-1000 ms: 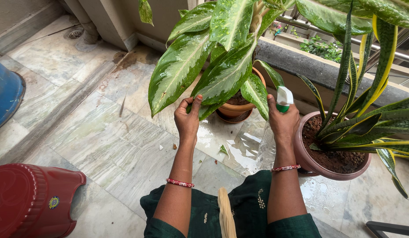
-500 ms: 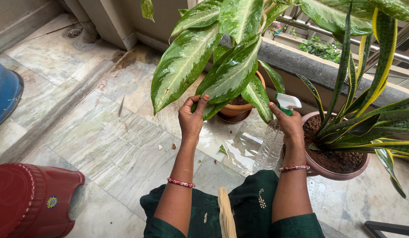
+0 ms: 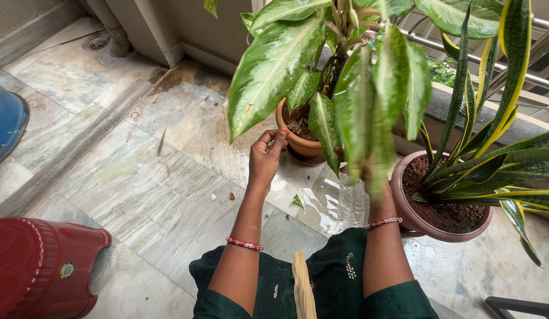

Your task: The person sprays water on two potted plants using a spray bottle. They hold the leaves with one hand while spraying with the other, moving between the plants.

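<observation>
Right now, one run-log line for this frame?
left hand: at terracotta pot rim | right hand: hidden behind leaves | clear bottle: upright, by right wrist | floor: wet

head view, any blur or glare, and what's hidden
Head view: soft even daylight, no hard shadows; the near variegated leaves are motion-blurred and hide the right hand; pale glare on the wet floor; the left hand and orange pot are sharp.

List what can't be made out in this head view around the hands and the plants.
- Right hand: hidden behind hanging variegated leaves; its grip cannot be told.
- Spray bottle: only its clear body shows; the top is behind those leaves.
- Snake plant: leaves cut off by the right edge.
- Left hand: fingertips at the terracotta pot; contact unclear.
</observation>
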